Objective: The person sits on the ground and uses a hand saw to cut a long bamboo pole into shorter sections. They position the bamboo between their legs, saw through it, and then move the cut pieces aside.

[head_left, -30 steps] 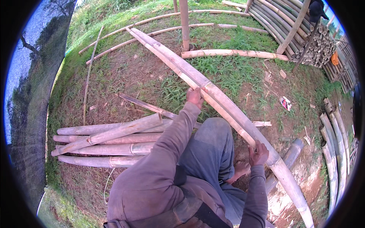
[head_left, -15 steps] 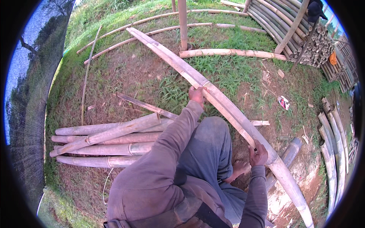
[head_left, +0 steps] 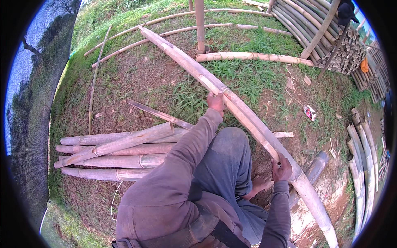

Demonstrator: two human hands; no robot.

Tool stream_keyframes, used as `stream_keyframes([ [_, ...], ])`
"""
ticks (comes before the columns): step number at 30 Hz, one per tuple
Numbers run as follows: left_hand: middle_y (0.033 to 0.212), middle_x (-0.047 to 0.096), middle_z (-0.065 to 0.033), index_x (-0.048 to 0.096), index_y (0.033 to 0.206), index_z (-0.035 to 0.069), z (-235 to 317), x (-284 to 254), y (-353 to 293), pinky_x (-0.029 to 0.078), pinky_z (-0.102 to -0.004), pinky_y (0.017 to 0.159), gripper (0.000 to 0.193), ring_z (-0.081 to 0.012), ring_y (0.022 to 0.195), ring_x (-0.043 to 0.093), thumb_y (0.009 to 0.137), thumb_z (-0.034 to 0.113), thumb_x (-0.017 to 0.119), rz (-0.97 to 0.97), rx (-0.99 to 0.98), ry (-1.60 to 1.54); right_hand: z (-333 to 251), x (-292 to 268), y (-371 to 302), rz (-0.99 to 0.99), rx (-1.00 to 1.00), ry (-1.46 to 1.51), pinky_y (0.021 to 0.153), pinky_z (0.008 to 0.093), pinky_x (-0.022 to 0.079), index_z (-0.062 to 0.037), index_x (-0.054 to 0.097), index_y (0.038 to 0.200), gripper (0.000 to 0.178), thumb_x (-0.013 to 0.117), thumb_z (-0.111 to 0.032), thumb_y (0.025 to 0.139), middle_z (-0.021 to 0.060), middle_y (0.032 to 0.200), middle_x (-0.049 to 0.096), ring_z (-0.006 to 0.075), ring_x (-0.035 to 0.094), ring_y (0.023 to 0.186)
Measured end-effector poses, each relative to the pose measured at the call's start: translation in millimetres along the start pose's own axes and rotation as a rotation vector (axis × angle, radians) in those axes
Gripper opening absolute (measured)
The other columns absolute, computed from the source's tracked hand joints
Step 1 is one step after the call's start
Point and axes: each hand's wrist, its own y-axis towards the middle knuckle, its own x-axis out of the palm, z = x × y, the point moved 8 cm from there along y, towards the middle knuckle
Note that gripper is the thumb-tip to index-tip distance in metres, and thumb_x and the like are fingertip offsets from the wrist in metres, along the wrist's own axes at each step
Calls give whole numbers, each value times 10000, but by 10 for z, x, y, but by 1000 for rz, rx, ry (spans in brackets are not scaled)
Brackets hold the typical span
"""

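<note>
A long bamboo pole (head_left: 254,118) runs slantwise across my front, from the far left down to the near right. Along its near side lies a paler bamboo strip (head_left: 248,124), which ends by my right hand. My left hand (head_left: 215,103) is closed around this strip near a joint of the pole, fingers partly hidden. Farther down, my right hand (head_left: 282,167) pinches the strip's near end against the pole. My bent knee (head_left: 231,144) is just below the pole, with a bare foot (head_left: 261,184) near my right hand.
Several bamboo poles (head_left: 124,161) lie piled at my left, with a thin slat (head_left: 159,113) beyond them. A short bamboo piece (head_left: 316,167) lies under the long pole. More poles (head_left: 359,165) lie at right. A post (head_left: 200,29) stands ahead; stacked bamboo (head_left: 343,53) fills the far right.
The view has shifted very slightly. Both hands keep their hold at nearly the same places, and the pole's near end sits a touch farther left.
</note>
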Motion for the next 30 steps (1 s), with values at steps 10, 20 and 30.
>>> stream_keyframes([
  [10,1035,675,-143,435,1385,23,-118,59,6,658,-475,768,318,-284,852,736,1077,43,513,-10,-5,-20,91,-25,28,9,-18,-41,697,484,506,-162,728,1269,441,828,-301,863,114,841,652,352,656,765],
  [20,1066,653,-132,448,1341,46,-164,148,124,638,-482,846,274,-287,911,717,1072,63,496,3,0,-29,163,9,168,17,-19,-23,713,481,528,-159,736,1256,418,825,-306,874,119,851,665,359,671,778],
  [30,1060,661,-131,446,1324,37,-147,183,213,643,-462,841,252,-289,915,726,1088,86,520,-8,11,3,169,49,341,36,-54,5,712,480,536,-143,735,1243,423,837,-273,854,136,874,687,367,681,784],
])
